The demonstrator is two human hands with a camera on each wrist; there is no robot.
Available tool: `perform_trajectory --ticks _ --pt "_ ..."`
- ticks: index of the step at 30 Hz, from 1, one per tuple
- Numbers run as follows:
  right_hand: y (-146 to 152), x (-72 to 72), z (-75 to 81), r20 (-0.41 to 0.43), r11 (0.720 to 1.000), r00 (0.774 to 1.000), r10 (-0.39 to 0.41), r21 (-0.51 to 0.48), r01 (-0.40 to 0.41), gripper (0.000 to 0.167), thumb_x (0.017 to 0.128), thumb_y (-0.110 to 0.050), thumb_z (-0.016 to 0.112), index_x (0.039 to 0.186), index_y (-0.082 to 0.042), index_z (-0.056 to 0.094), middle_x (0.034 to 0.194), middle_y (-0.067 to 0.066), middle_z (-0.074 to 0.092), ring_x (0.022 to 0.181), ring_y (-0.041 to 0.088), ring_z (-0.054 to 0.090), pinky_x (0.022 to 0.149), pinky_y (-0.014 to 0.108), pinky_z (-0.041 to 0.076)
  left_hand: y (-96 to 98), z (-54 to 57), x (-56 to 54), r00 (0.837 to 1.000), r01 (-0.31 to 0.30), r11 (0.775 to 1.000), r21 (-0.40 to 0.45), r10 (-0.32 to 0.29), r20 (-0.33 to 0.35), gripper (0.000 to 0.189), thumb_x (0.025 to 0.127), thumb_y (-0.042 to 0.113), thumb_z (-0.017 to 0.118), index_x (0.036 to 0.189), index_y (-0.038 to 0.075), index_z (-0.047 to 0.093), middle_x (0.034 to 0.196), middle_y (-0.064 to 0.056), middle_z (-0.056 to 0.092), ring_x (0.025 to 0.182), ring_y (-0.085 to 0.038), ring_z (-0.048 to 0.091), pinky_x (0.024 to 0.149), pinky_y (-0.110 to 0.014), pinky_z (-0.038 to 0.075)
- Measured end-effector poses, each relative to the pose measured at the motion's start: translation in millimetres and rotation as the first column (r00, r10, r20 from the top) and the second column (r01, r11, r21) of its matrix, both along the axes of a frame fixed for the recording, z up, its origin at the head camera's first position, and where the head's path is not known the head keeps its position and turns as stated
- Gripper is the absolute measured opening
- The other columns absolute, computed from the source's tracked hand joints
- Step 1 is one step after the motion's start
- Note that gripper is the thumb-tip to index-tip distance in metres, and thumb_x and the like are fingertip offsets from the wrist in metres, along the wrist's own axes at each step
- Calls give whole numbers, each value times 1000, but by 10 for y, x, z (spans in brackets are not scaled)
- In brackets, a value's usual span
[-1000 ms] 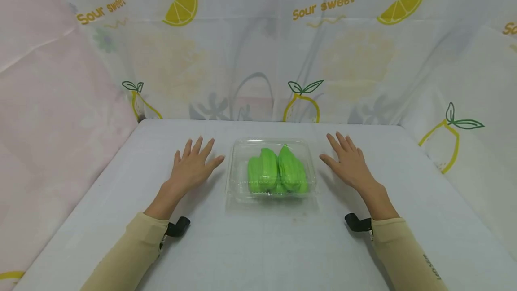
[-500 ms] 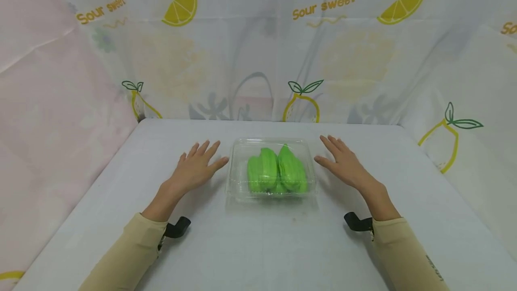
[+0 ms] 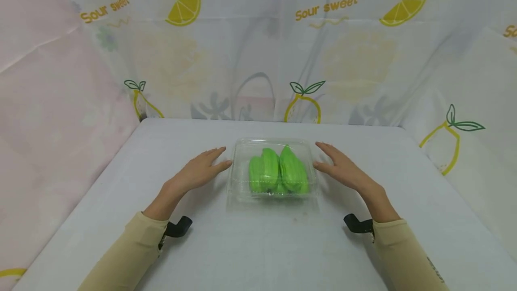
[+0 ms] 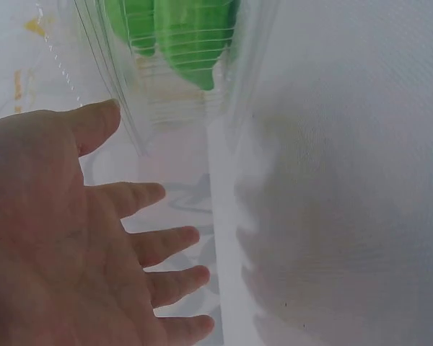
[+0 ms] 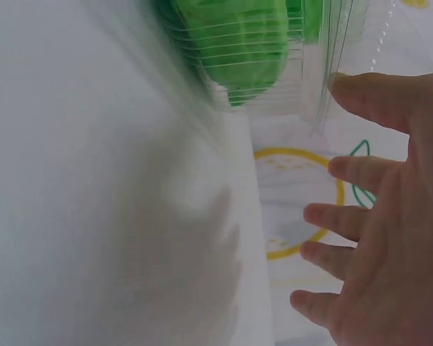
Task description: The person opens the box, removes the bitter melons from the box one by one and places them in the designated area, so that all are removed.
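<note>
A clear plastic clamshell box (image 3: 240, 165) stands lid down on the white table. Inside lie several bright green, ridged, pointed fruit-like pieces (image 3: 269, 169). At the box's left side is my left hand (image 3: 195, 175), fingers extended and thumb toward the rim. My right hand (image 3: 343, 169) mirrors it on the right side, thumb tip right at the box edge. In the left wrist view the palm faces the box and the fingers (image 4: 169, 246) are spread, with nothing in them. The right wrist view shows the fingers (image 5: 335, 220) straight and apart, likewise holding nothing.
A white cloth covers the table (image 3: 266, 250). Behind it hangs a pale curtain (image 3: 250, 48) with lemon prints and "Sour sweet" lettering, which also wraps the left and right sides. Black wrist cameras (image 3: 179, 227) sit at both beige sleeve cuffs (image 3: 392, 228).
Both hands have moved inward toward the box from either side, turning so their palms face it. The box and its green contents stay in place.
</note>
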State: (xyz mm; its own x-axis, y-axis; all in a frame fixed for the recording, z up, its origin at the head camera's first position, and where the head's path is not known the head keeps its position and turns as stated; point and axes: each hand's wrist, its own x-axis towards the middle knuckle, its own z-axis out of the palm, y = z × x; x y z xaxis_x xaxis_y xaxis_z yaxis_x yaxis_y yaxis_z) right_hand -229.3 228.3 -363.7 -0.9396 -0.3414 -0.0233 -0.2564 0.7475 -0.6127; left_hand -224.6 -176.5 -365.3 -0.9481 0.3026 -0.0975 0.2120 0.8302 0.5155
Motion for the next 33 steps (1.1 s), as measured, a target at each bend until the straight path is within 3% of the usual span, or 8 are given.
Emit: perform_trajectory --ticks 5,11,18,26,33 --pt "-22 12 -10 58 999 998 -18 -26 19 65 102 -44 50 154 -11 32 159 20 34 147 43 28 115 65 29 -2 -9 -14 997 14 996 84 -21 75 73 102 56 42 158 12 25 163 -16 27 152 -39 21 122 -59 22" --pt "-49 16 -29 96 994 995 -15 -108 26 55 103 -36 52 149 -8 41 148 23 47 139 42 42 110 62 39 -10 -40 -42 990 16 982 187 -42 138 67 102 54 44 156 18 28 160 -17 33 147 -41 32 115 -62 33" --pt "-50 -18 -72 69 982 998 2 -187 11 49 102 -29 54 144 -4 47 146 21 50 134 41 48 108 59 42 -4 -57 -63 994 22 969 245 -47 96 59 102 49 49 151 18 39 155 -13 42 143 -38 39 112 -61 37" --pt "-50 -32 -98 68 976 998 -17 -218 31 49 102 -29 56 143 -4 48 144 21 52 132 40 51 107 57 44 12 -56 -70 1000 3 958 286 -11 24 54 100 41 57 147 16 45 148 -15 52 139 -38 46 111 -60 39" --pt "-77 -19 -82 58 970 997 -44 -236 57 47 101 -25 58 141 -3 49 142 22 54 131 41 52 107 57 44 36 -69 -74 997 -25 930 368 -2 73 51 100 38 59 144 15 46 143 -16 56 135 -35 51 110 -57 42"
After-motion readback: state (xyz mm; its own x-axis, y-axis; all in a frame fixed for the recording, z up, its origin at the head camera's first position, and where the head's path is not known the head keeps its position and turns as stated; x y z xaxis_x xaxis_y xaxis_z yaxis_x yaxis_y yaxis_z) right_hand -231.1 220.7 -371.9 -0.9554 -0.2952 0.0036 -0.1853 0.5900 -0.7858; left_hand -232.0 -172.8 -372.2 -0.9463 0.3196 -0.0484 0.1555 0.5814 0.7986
